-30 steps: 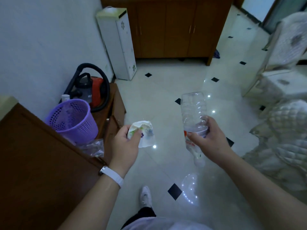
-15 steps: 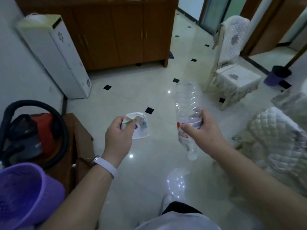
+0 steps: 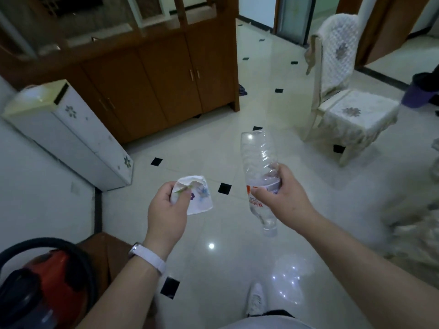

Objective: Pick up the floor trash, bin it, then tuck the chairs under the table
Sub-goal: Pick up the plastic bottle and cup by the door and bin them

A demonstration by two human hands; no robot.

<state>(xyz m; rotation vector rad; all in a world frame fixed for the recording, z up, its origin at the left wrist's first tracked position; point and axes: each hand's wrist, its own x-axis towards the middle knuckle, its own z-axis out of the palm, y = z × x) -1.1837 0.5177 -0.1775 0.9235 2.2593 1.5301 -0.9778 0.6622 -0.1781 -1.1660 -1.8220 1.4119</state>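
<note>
A white unit (image 3: 71, 138) stands beside the wooden cabinet (image 3: 166, 86).

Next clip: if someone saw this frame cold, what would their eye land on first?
Two hands held out mid-frame: the left hand holds a crumpled paper cup, and the right hand holds a clear plastic bottle, neck down. Beyond them, a lace-covered chair stands on the glossy tiled floor at upper right. A red vacuum cleaner sits at lower left.

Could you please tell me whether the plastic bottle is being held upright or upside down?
Upside down: the right hand grips the bottle with its neck pointing down and base up.
</note>
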